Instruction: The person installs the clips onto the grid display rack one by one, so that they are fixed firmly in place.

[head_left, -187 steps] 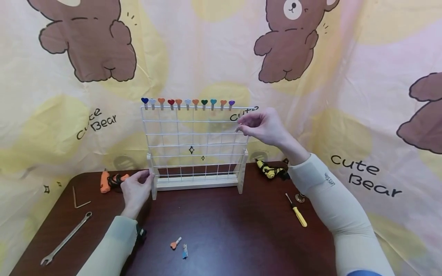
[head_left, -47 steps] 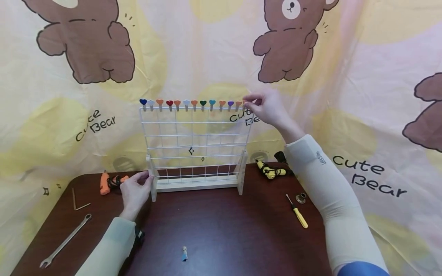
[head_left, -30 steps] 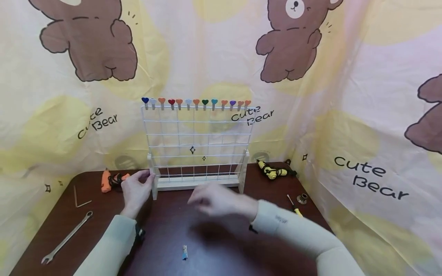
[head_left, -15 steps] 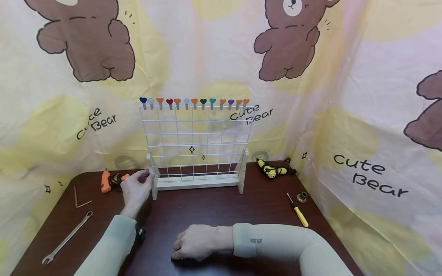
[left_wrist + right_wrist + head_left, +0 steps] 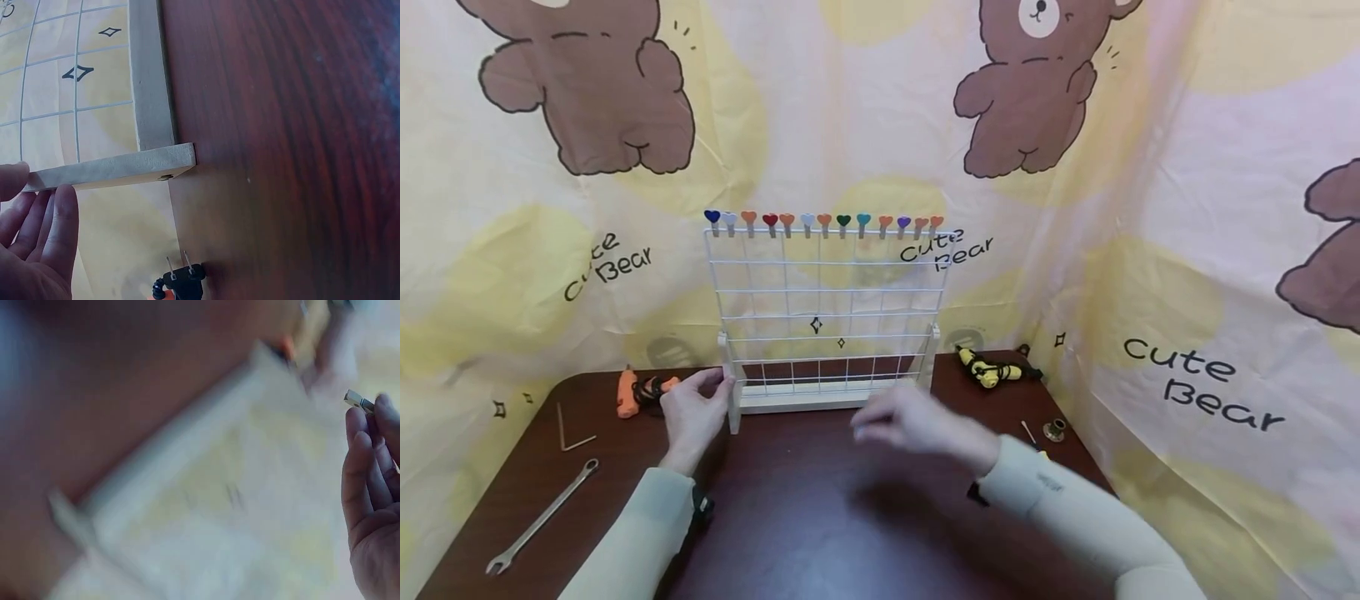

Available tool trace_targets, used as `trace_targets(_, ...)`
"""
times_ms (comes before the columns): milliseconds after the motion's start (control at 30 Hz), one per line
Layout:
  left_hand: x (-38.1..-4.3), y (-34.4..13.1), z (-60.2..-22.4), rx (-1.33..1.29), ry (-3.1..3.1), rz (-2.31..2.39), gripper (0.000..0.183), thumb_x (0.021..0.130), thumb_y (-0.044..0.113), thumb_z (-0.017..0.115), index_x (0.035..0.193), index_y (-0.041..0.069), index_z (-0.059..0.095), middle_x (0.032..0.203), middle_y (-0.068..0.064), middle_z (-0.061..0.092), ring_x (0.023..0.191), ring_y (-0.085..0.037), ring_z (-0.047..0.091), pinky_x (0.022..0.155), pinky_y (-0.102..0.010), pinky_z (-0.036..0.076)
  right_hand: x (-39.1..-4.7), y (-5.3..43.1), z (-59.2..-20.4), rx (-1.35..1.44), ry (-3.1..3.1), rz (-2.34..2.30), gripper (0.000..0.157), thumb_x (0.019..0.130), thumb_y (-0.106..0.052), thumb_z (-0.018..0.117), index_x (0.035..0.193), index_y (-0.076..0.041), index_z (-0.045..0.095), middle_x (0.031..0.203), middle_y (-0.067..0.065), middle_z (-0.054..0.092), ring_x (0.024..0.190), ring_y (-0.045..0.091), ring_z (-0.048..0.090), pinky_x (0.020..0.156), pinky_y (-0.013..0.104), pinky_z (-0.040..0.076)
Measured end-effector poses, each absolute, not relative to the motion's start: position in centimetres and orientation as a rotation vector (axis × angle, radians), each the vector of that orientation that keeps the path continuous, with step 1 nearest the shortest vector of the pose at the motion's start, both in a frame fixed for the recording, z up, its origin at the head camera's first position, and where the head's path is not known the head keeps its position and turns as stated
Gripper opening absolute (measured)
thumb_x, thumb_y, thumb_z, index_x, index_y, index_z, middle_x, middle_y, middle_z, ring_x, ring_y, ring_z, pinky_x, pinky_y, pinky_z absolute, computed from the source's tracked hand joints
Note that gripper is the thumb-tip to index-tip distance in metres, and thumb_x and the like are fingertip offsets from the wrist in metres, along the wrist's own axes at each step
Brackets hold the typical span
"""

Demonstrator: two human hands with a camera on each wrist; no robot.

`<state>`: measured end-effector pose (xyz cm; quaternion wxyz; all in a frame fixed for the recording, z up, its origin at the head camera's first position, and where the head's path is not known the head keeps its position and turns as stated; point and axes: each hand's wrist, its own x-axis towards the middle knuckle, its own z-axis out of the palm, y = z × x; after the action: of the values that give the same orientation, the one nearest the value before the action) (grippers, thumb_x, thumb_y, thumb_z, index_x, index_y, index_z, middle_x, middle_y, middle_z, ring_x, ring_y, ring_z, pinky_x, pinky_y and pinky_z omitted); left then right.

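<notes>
A white wire grid rack (image 5: 820,290) stands on a wooden base (image 5: 820,402) at the back of the table. Along its top wire sits a row of small clothespins with coloured heart heads, such as a dark green one (image 5: 844,222). With thumb and fingers, my left hand (image 5: 695,417) holds the rack's left wooden upright (image 5: 112,167). My right hand (image 5: 917,421), blurred in the head view, is in the air before the rack's lower right. In the right wrist view it pinches a small wooden clothespin (image 5: 359,400), whose heart head is hidden by the fingers.
On the left lie an orange glue gun (image 5: 628,395), a hex key (image 5: 563,433) and a wrench (image 5: 542,518). To the right are a yellow glue gun (image 5: 988,372), a brass fitting (image 5: 1055,429) and a screwdriver (image 5: 1028,432), partly covered by the right arm.
My right hand has put orange-heart clothespins at the row's right end, then picked up the blue one from the table front and raised it towards the rack. The left hand has stayed put.
</notes>
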<state>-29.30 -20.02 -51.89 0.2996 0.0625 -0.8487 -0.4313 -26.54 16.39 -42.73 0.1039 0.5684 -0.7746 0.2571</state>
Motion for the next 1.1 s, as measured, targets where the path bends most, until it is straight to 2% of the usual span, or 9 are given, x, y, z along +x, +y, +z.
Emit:
trace_targets(133, -29.2, -20.1, -51.7, 0.171, -2.253, -1.155, 0.026, 0.097, 0.027, 0.079, 0.114, 0.007, 0.082, 0.1, -0.011, 0.081, 0.084, -0.028, 0.075, 0.076, -0.04, 0.053, -29.6, 20.4, -35.7, 1.37, -2.242, 1.01, 0.018, 0.093, 0.003, 0.077, 0.109, -0.004, 0.082, 0.094, 0.006, 0.081, 0.077, 0.016, 0.076, 0.067, 0.023, 0.059)
trace_targets(200, -29.2, -20.1, -51.8, 0.175, -2.256, -1.159, 0.027, 0.097, 0.027, 0.079, 0.114, 0.007, 0.082, 0.101, -0.011, 0.081, 0.085, -0.029, 0.076, 0.078, -0.042, 0.053, -30.9, 22.2, -32.1, 1.197, -2.238, 1.104, 0.017, 0.095, 0.003, 0.075, 0.11, -0.002, 0.081, 0.094, 0.01, 0.08, 0.077, 0.018, 0.075, 0.067, 0.025, 0.059)
trace_targets(333, -29.3, -20.1, -52.1, 0.181, -2.263, -1.161, 0.026, 0.097, 0.025, 0.08, 0.115, 0.007, 0.082, 0.102, -0.012, 0.081, 0.087, -0.03, 0.076, 0.079, -0.045, 0.054, -33.2, 24.6, -26.3, 0.937, -2.182, 1.222, 0.014, 0.096, 0.006, 0.073, 0.108, 0.006, 0.079, 0.097, 0.023, 0.078, 0.077, 0.011, 0.072, 0.072, 0.023, 0.059)
trace_targets(467, -29.4, -20.1, -52.1, 0.172, -2.266, -1.167, 0.026, 0.097, 0.024, 0.08, 0.116, 0.007, 0.081, 0.102, -0.013, 0.081, 0.088, -0.03, 0.076, 0.078, -0.045, 0.055, -34.7, 25.5, -23.2, 0.868, -2.153, 1.029, 0.01, 0.094, 0.006, 0.076, 0.102, 0.007, 0.081, 0.093, 0.023, 0.078, 0.071, 0.009, 0.073, 0.066, 0.015, 0.056)
trace_targets(600, -29.4, -19.9, -52.2, 0.174, -2.266, -1.172, 0.027, 0.097, 0.026, 0.079, 0.116, 0.007, 0.082, 0.102, -0.012, 0.081, 0.088, -0.03, 0.075, 0.078, -0.044, 0.054, -35.8, 25.8, -22.1, 0.8, -2.225, 0.816, 0.009, 0.094, -0.003, 0.079, 0.101, -0.003, 0.085, 0.089, 0.012, 0.08, 0.069, 0.014, 0.074, 0.057, 0.012, 0.048)
trace_targets(700, -29.4, -19.8, -52.3, 0.179, -2.265, -1.165, 0.026, 0.097, 0.027, 0.08, 0.115, 0.008, 0.082, 0.101, -0.011, 0.081, 0.088, -0.029, 0.075, 0.078, -0.042, 0.053, -36.2, 25.7, -22.0, 0.736, -2.313, 0.79, 0.01, 0.095, -0.009, 0.08, 0.103, -0.006, 0.086, 0.091, 0.012, 0.08, 0.071, 0.016, 0.074, 0.052, 0.014, 0.044)
trace_targets(800, -29.5, -19.8, -52.3, 0.168, -2.257, -1.155, 0.025, 0.096, 0.027, 0.081, 0.113, 0.009, 0.083, 0.1, -0.01, 0.082, 0.086, -0.028, 0.076, 0.076, -0.039, 0.052, -36.4, 25.6, -22.0, 0.683, -2.397, 0.818, 0.013, 0.097, -0.013, 0.079, 0.105, -0.005, 0.085, 0.094, 0.015, 0.08, 0.074, 0.019, 0.076, 0.054, 0.015, 0.047)
trace_targets(1033, -29.1, -20.2, -52.1, 0.169, -2.289, -1.179, 0.028, 0.097, 0.031, 0.08, 0.115, 0.01, 0.082, 0.103, -0.01, 0.081, 0.092, -0.029, 0.074, 0.078, -0.039, 0.052, -35.0, 25.6, -23.6, 0.556, -2.372, 0.943, 0.045, 0.1, -0.024, 0.076, 0.142, -0.012, 0.068, 0.106, 0.01, 0.08, 0.083, 0.018, 0.075, 0.065, 0.02, 0.054)
trace_targets(1100, -28.5, -20.5, -52.0, 0.168, -2.299, -1.175, 0.028, 0.097, 0.032, 0.08, 0.114, 0.011, 0.082, 0.103, -0.011, 0.081, 0.093, -0.03, 0.073, 0.079, -0.04, 0.051, -33.8, 25.2, -25.4, 0.564, -2.245, 0.976, 0.045, 0.099, -0.02, 0.077, 0.142, -0.012, 0.068, 0.103, 0.009, 0.079, 0.078, 0.016, 0.071, 0.066, 0.02, 0.055)
